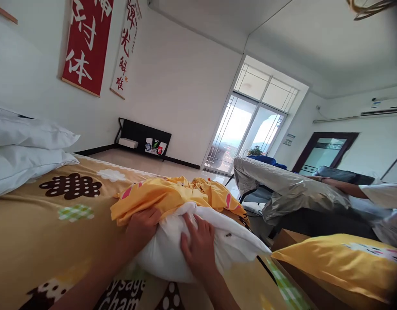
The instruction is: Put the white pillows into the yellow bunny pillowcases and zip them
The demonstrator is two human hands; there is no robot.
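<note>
A white pillow [166, 254] lies on the patterned bedspread [20, 219] in front of me, its far end partly inside a bunched yellow pillowcase [172, 193]. My left hand [143, 224] is closed on the near left edge of that pillowcase, beside the pillow. On top of the pillow, my right hand [198, 241] presses down with its fingers apart, just short of the pillowcase opening. The pillow's right corner sticks out uncovered. How far the pillow reaches into the cloth is hidden.
White pillows [27, 159] are stacked at the left. At the right, a filled yellow pillow [343, 262] rests on a cardboard box [290, 237]. Beyond it, a person's arm [343, 187] reaches over a grey-covered surface [282, 185]. A low black bench [136, 131] stands by the wall.
</note>
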